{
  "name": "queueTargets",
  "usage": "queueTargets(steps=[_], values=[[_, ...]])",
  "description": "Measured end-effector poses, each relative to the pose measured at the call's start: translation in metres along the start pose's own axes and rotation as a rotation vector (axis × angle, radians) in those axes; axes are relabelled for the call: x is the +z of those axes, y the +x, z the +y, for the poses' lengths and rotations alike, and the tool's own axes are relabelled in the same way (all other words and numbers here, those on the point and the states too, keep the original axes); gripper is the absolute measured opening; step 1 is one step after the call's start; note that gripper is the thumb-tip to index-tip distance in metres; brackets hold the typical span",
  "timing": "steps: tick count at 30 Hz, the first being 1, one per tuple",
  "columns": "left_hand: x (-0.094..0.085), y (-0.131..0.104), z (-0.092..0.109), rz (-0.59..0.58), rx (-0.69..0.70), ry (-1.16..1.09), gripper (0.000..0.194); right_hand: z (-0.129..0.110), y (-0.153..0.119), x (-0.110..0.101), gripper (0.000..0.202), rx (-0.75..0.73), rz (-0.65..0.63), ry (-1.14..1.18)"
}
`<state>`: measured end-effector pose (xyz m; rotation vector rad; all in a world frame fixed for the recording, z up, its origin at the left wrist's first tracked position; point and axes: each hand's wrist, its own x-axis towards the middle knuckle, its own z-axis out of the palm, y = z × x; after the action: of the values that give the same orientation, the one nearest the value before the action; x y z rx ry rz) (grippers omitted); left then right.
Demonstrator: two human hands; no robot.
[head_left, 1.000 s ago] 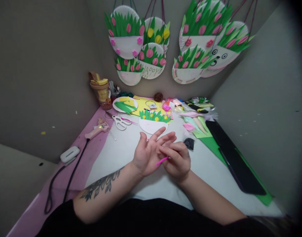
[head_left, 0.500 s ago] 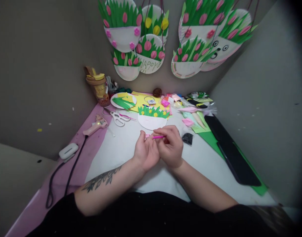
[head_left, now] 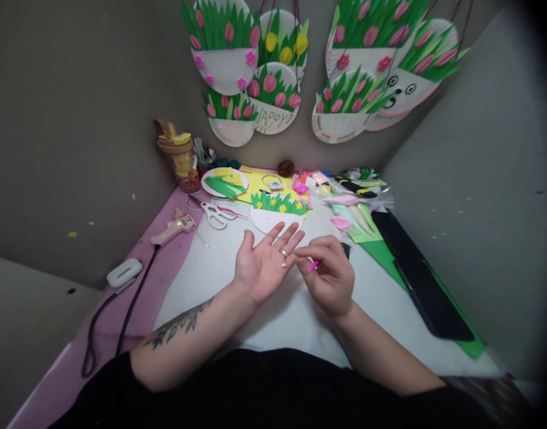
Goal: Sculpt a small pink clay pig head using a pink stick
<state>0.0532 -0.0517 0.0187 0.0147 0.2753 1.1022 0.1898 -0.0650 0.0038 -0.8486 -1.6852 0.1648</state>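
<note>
Pink bit (head_left: 283, 265), perhaps clay, rests on the spread left hand (head_left: 262, 268), best kept level while the right hand (head_left: 331, 279) has a pink stick (head_left: 314, 266) in its grip

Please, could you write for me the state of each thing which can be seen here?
Left hand: open, palm up
Small pink piece: resting on the left hand
Right hand: curled
Pink tool: held in the right hand
Half-plate with yellow flowers: lying flat
Scissors: lying down; blade opening unclear
Glue gun: lying on its side; power unclear
White case: apparently closed
Tumbler: upright
Tulip plates: hanging by strings
</note>
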Motion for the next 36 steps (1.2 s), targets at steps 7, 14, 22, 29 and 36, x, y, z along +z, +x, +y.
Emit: queueTargets(steps=[7, 14, 22, 29, 36], values=[[0.007, -0.006, 0.007, -0.044, -0.001, 0.039, 0.073, 0.0, -0.005, -0.009, 0.033, -0.238, -0.111, -0.087], [0.007, -0.004, 0.005, -0.065, -0.016, 0.056, 0.075, 0.002, -0.001, -0.007, 0.026, -0.15, -0.2, -0.027], [0.006, -0.004, 0.004, -0.037, -0.015, 0.084, 0.072, 0.004, 0.003, -0.006, 0.022, -0.106, -0.262, -0.008], [0.002, 0.0, -0.003, 0.074, -0.037, 0.165, 0.07, -0.002, -0.004, 0.009, 0.022, -0.159, -0.296, -0.067], [0.0, 0.001, -0.006, 0.088, -0.021, 0.147, 0.07, -0.002, -0.008, 0.015, 0.027, -0.209, -0.228, -0.146]])
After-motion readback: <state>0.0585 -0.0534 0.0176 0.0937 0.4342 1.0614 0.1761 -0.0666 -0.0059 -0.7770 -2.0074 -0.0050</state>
